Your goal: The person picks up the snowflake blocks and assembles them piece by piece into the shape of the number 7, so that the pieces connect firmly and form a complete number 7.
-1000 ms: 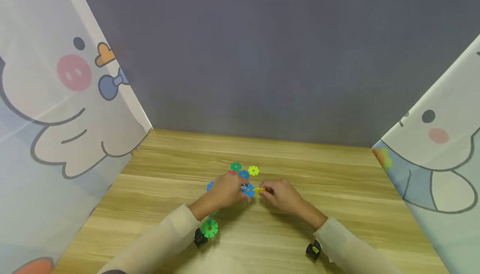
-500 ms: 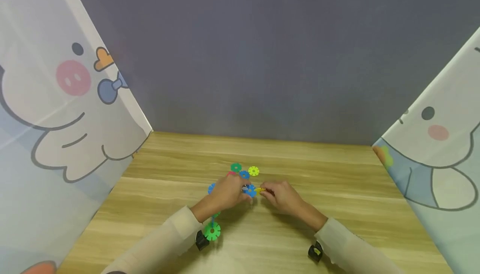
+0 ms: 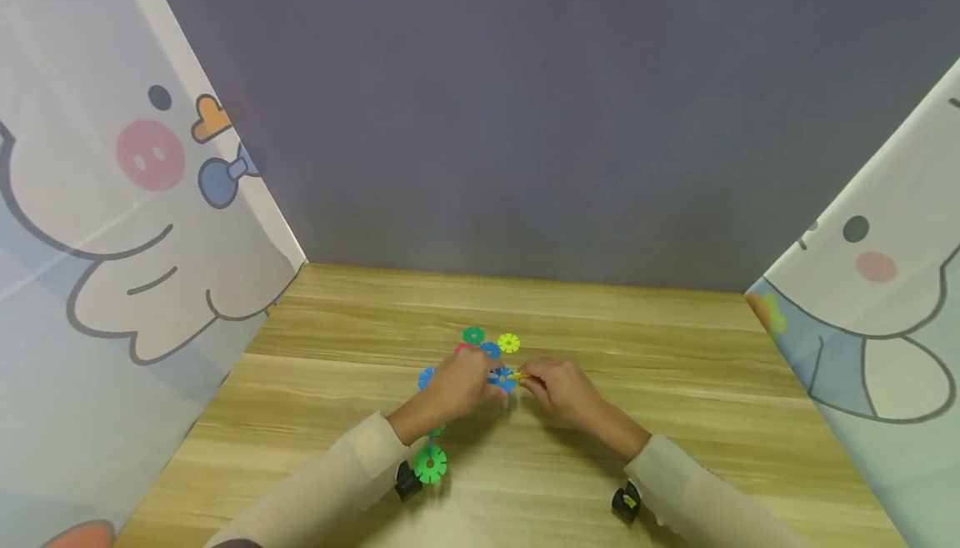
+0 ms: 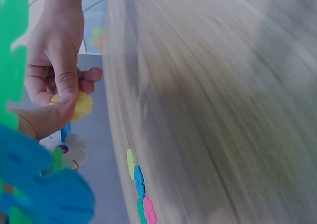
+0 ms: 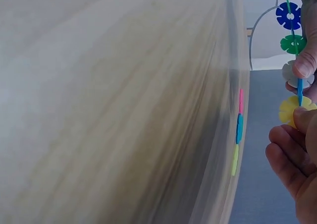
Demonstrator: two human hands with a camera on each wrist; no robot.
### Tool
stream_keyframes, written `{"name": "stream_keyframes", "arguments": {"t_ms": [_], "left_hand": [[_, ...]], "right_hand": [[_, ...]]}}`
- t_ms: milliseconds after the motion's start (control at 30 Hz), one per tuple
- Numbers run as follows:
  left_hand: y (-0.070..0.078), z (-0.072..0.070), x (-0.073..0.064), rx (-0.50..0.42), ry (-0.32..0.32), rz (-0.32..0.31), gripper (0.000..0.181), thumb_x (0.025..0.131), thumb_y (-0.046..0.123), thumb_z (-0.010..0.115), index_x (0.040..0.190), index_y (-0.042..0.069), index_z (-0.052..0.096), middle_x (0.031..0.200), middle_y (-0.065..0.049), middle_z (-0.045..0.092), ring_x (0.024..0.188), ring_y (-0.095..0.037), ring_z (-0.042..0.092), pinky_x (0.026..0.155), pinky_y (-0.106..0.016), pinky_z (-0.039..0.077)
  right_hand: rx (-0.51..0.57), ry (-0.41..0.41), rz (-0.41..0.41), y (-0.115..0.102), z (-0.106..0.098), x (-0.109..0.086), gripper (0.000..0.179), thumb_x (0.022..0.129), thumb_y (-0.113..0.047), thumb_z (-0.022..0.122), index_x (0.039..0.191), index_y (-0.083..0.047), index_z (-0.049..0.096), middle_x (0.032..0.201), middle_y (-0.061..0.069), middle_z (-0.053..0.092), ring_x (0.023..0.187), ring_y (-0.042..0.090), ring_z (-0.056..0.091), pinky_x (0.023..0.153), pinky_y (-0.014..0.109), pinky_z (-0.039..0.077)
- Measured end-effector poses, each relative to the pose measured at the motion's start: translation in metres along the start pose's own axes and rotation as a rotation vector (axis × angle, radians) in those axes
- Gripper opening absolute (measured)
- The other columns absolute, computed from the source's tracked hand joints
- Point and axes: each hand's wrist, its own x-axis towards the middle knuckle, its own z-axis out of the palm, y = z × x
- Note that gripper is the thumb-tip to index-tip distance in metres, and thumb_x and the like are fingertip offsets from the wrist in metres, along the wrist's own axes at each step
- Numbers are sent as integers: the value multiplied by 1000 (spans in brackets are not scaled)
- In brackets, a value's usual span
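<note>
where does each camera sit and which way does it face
Head: on the head, facing forward and down at the table; sleeves, left hand and right hand show.
Left wrist: on that wrist, looking forward along the table, picture turned sideways; both hands show in part.
Right wrist: on that wrist, likewise forward and sideways; right hand close, left hand farther.
Both wrist views share the yellow disc and white disc.

Soft, fairly even light fills the head view, palest on the table toward the bottom centre and dimmer on the grey wall at the top, with faint shadows beneath the left hand and right hand. In the left wrist view, a green disc and blue disc blur at the left edge, and the table's edge bows. The right wrist view is washed pale at upper left, the wood grain smeared, perhaps from poor focus.
</note>
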Motion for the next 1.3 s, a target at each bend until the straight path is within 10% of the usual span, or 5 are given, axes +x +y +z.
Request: {"name": "stream_keyframes", "arguments": {"t_ms": [167, 400, 800, 1300], "left_hand": [[0, 1, 0, 28, 12, 27, 46, 81, 36, 83, 117, 7, 76, 113, -6, 78, 81, -13, 75, 64, -16, 59], [2, 0, 2, 57, 1, 62, 48, 80, 40, 84, 115, 9, 77, 107, -3, 79, 61, -6, 61, 56, -14, 54], [-1, -3, -2, -1, -36, -3, 48, 80, 37, 86, 119, 11, 76, 97, -2, 79, 74, -8, 70, 59, -17, 55], [-5, 1, -7, 34, -38, 11, 42, 80, 36, 86, 116, 16, 77, 96, 1, 79, 82, -11, 73, 59, -16, 55]], "right_hand": [[15, 20, -21, 1, 2, 0, 4, 88, -7, 78, 89, -7, 75, 84, 2, 76, 73, 7, 68, 61, 20, 54], [76, -7, 26, 4, -2, -6, 9, 86, -6, 79, 86, -12, 73, 74, -7, 66, 64, -5, 48, 54, 12, 42], [304, -349, 198, 20, -22, 2, 16, 99, -8, 62, 109, -11, 74, 92, 1, 75, 81, 0, 65, 70, 20, 57], [178, -321, 381, 40, -8, 39, 16, 99, -10, 64, 111, -2, 71, 93, 6, 75, 79, 10, 65, 70, 26, 55]]}}
